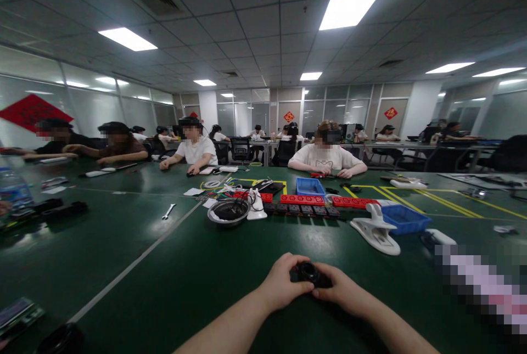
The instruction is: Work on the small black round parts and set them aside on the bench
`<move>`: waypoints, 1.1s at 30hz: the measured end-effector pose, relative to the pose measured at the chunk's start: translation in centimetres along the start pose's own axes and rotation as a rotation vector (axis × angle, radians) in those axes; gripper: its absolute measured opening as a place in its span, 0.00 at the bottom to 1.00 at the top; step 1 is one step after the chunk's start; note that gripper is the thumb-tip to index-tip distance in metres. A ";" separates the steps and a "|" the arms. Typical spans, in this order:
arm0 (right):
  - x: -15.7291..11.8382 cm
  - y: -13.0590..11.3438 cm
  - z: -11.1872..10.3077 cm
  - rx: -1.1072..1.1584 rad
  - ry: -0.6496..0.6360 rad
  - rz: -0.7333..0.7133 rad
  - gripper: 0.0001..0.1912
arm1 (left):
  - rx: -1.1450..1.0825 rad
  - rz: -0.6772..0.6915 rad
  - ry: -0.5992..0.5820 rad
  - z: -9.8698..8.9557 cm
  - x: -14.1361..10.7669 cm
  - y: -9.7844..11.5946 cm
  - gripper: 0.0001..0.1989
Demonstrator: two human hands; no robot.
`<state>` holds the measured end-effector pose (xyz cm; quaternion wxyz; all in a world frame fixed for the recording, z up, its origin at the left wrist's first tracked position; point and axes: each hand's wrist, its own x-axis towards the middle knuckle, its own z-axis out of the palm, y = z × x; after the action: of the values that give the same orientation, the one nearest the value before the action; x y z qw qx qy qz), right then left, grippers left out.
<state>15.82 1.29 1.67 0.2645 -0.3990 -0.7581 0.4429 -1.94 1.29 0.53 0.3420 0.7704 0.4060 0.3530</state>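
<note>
A small black round object with a ring-shaped top is held between both hands, low over the green table. My left hand curves around its left side, thumb in front and fingers behind. On the other side my right hand grips it, with the thumb near the left thumb. The lower part of the object is dark and partly covered by the fingers, so its exact shape is unclear.
Beyond the hands on the green table are a metal bowl with black cables, a white stand, a white clip base, blue trays, red strips and a wrench. Several people sit around tables.
</note>
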 end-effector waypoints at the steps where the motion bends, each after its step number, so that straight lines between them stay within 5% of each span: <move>1: 0.0 -0.1 0.0 0.004 0.001 -0.001 0.21 | 0.000 0.001 0.000 0.0 0.0 0.0 0.23; 11: 0.3 0.6 0.5 -0.017 0.037 -0.021 0.17 | -0.006 -0.060 0.037 0.3 -0.1 0.2 0.23; 21: 0.9 1.7 2.4 -0.462 0.349 0.100 0.11 | 0.086 -0.110 0.202 1.3 -0.2 0.6 0.21; 26: 0.6 0.9 2.9 -0.616 0.401 0.163 0.08 | 0.099 -0.110 0.237 1.4 -0.1 0.6 0.20; 33: 0.4 0.9 1.9 -0.427 0.269 -0.063 0.27 | 0.065 -0.084 0.167 0.9 0.0 0.9 0.18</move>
<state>14.48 1.04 -0.03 0.2863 -0.4773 -0.8046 0.2072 -0.86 0.66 0.74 0.2965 0.7314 0.4762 0.3879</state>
